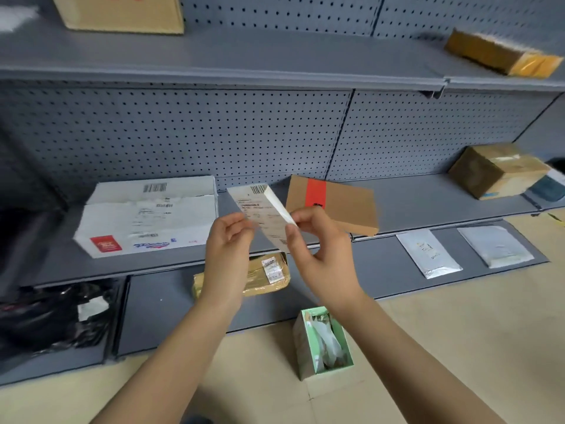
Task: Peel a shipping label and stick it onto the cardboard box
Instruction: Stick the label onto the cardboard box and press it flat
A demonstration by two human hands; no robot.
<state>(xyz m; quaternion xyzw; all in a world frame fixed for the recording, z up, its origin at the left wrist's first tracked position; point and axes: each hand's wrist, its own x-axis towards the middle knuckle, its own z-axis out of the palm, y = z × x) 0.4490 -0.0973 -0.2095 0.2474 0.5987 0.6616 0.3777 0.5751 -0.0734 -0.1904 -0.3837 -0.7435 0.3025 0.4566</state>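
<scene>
I hold a white shipping label with a barcode and printed text up in front of the grey shelf. My left hand pinches its lower left edge. My right hand pinches the right edge, where a white layer is folded back and away from the printed sheet. Just behind the label, a flat brown cardboard box with an orange-red tape stripe lies on the middle shelf, apart from both hands.
A large white box with labels sits on the shelf to the left. A tan parcel and two white mailers lie on the low shelf. A green open box stands on the floor. A black bag is at the left.
</scene>
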